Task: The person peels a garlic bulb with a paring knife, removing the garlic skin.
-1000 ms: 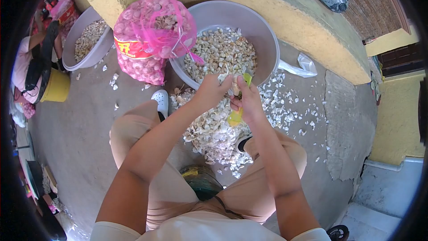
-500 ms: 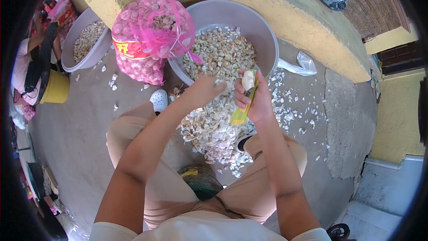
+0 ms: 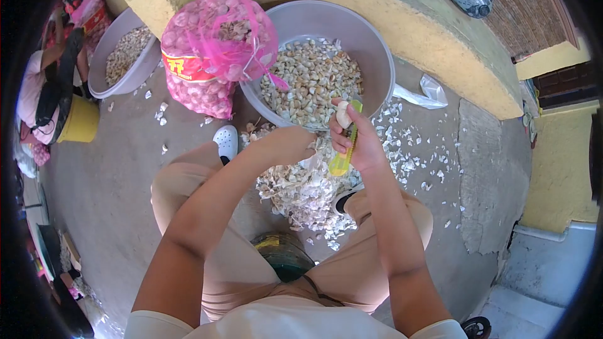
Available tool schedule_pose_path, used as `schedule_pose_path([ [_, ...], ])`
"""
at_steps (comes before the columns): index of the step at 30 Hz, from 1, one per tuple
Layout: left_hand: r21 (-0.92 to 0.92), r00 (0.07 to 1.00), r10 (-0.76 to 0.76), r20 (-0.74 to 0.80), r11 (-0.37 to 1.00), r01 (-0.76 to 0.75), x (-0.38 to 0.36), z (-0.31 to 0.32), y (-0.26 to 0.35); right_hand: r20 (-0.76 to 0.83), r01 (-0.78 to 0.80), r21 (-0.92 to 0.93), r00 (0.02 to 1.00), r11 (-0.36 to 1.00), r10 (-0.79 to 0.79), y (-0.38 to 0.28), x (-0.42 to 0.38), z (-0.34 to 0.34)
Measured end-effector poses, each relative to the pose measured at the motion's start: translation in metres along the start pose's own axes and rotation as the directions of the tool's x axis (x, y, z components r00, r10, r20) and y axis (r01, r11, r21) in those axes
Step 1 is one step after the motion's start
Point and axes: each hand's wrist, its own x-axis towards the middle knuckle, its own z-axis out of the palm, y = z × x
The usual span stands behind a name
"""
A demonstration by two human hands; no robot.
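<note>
My right hand [image 3: 359, 141] is closed around a yellow cutter knife [image 3: 340, 162] and a whitish piece of garlic [image 3: 343, 115], held together near the front rim of a large grey tub [image 3: 384, 37]. Garlic cloves [image 3: 308, 78] cover the tub's bottom. To the left, my left hand [image 3: 292, 145] hangs over a heap of garlic skins [image 3: 301, 191] between my feet. Its fingers are curled in, and whatever may be in them is hidden.
A pink mesh sack of garlic [image 3: 217, 50] leans against the tub's left side. Another tub of cloves [image 3: 103, 91] stands farther left, by a seated person and a yellow bucket [image 3: 81, 119]. A low yellow wall [image 3: 440, 44] curves behind. Skins litter the floor.
My left hand has dropped toward me, away from the tub rim and down over the skins. My right hand keeps its hold on the knife and garlic, almost in place.
</note>
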Motion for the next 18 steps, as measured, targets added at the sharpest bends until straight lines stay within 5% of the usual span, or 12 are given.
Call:
schedule_pose_path([
  [3,0.047,0.998,0.007,0.063,0.999,-0.01,-0.005,-0.003,0.0,-0.026,-0.018,-0.039,1.0,0.999,0.016,0.001,0.002,0.0],
  [6,0.057,0.982,0.187,-0.023,0.981,-0.185,-0.004,0.012,-0.018,-0.093,-0.035,-0.183,0.995,0.982,0.018,0.0,0.001,0.005],
  [9,-0.133,0.985,0.147,-0.093,0.978,-0.158,0.001,0.004,-0.012,-0.181,-0.075,-0.374,0.983,0.924,0.007,0.003,0.001,0.008],
  [12,-0.542,0.974,-0.008,-0.228,0.832,-0.12,-0.006,-0.02,0.007,-0.207,-0.139,-0.407,0.977,0.903,0.058,0.008,0.001,0.006],
  [18,-0.583,0.95,-0.056,-0.309,0.8,-0.142,-0.001,-0.021,-0.001,-0.233,-0.204,-0.412,0.966,0.888,0.113,0.012,-0.001,0.004],
])
